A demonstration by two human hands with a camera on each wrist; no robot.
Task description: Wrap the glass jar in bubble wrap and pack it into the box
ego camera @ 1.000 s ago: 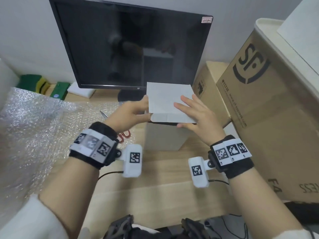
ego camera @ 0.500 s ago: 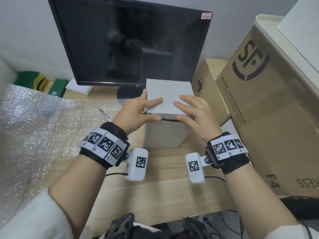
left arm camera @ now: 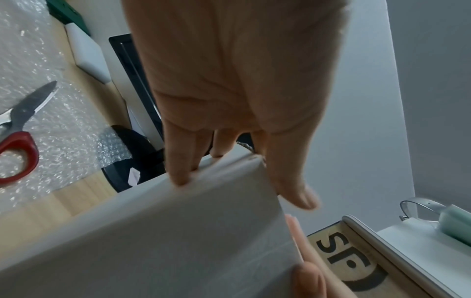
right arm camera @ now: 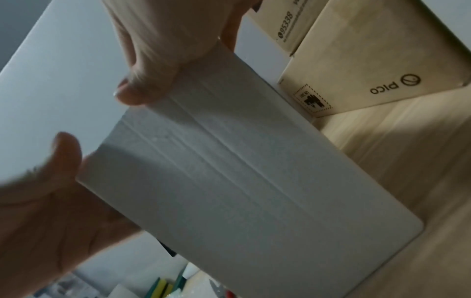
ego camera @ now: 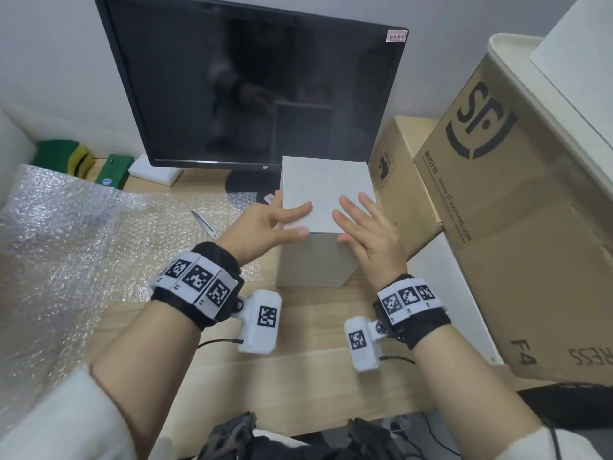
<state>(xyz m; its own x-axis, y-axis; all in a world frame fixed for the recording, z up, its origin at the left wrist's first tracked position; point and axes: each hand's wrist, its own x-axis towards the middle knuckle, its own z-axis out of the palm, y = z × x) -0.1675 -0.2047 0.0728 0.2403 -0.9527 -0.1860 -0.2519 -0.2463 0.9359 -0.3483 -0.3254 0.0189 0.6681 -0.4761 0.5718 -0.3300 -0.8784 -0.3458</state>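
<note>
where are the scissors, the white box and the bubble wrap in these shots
scissors [left arm camera: 19,145], left wrist view, on the red handle loop
white box [ego camera: 323,190], head view, on its closed top face
bubble wrap [ego camera: 56,240], head view, on the flat sheet on the desk

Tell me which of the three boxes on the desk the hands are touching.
The small white box in front of the monitor. Both the left hand and right hand rest on its closed lid; the two brown printed cartons stand untouched to its right.
</note>
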